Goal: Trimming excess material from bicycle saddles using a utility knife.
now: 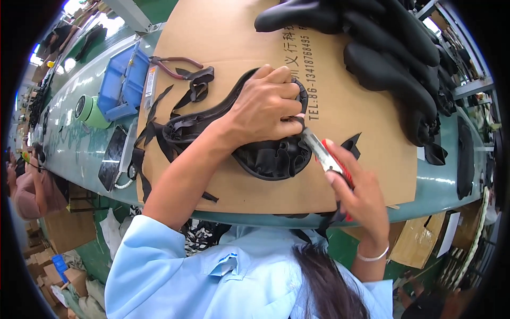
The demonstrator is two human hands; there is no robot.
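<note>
On the cardboard lies a black, curved, padded piece (272,161) with gathered fabric along its inner rim, its underside facing up. My left hand (268,103) is closed over its right part, with fingertips pinching the black material at the edge. My right hand (361,194) grips a red and silver utility knife (330,159), whose blade end meets the material right beside the left fingertips. The exact contact of the blade is hidden by the fingers. Black fabric strips (139,157) trail off the left side, and a small black scrap (351,144) lies near the knife.
Several similar black padded pieces (393,69) are heaped at the far right. Pliers (172,65) with red handles, a blue bin (123,80), a green tape roll (91,110) and a dark phone (113,154) sit on the left. The cardboard sheet (234,32) covers the green table.
</note>
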